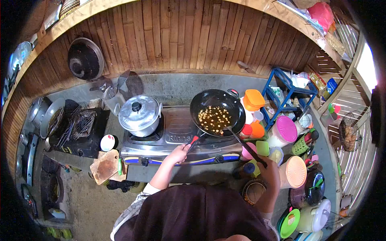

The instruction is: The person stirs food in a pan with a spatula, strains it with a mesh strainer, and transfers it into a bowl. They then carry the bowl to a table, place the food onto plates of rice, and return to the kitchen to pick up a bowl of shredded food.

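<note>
A black wok (207,96) sits on the right burner of a Rinnai gas stove (177,118). Small pale-golden pieces (214,116) lie in dark oil at its bottom. My left hand (179,154) is closed around the wok's red-and-black handle (193,141). With my right hand (268,172) I grip the dark handle of a spatula (245,145), whose blade end dips into the wok's near right side. Left of the wok, a lidded aluminium pot (138,114) stands on the other burner.
Wooden cutting boards (105,166) with a green-handled knife (120,166) lie at the stove's left front. Beyond them is a black grill stove (86,132). Plastic containers (254,100), a blue rack (277,94) and a peach-lidded tub (295,172) crowd the right side.
</note>
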Demonstrator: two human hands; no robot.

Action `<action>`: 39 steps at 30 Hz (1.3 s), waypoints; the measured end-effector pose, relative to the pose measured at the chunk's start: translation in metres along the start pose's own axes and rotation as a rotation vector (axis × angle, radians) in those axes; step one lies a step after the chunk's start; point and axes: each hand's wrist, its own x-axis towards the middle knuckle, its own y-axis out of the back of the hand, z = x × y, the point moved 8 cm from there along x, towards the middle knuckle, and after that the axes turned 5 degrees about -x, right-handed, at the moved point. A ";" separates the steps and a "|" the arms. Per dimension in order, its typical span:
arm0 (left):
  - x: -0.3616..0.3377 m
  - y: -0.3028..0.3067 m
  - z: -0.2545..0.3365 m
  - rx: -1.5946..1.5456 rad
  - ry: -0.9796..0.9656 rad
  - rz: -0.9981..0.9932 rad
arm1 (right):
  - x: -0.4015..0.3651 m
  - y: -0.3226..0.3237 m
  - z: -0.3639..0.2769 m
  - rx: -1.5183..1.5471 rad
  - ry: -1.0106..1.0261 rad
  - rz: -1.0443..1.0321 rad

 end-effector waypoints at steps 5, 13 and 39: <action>-0.001 -0.001 -0.001 -0.046 -0.016 -0.010 | 0.008 -0.022 -0.006 -0.005 0.094 0.025; 0.003 -0.001 -0.005 -0.044 0.012 -0.008 | 0.050 -0.073 0.028 0.067 0.250 0.135; 0.001 -0.001 -0.001 -0.018 -0.022 0.010 | 0.101 -0.083 0.002 0.092 0.157 0.164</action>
